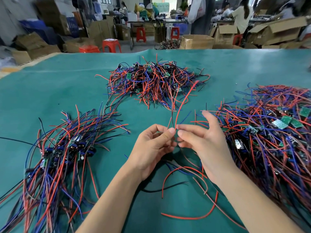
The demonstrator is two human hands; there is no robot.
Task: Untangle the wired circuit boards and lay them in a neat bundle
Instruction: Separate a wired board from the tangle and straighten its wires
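Loose red and black wires (185,214) lie nearest, trailing under the wrists. Above them a red wire (182,105) is pinched between thumb and forefinger of the left hand (151,148) and the right hand (202,142), other fingers loosely spread. The sorted bundle (58,157) lies left, one tangled heap (272,132) right, another heap (154,81) beyond. Risk: the wire's far end is probably caught in that heap; a hard pull could drag boards along or tear a joint.

The flat table cover (50,91) is teal green; the tangled thin wires (151,81) are red, blue and black; the small plastic stools (111,45) are red.
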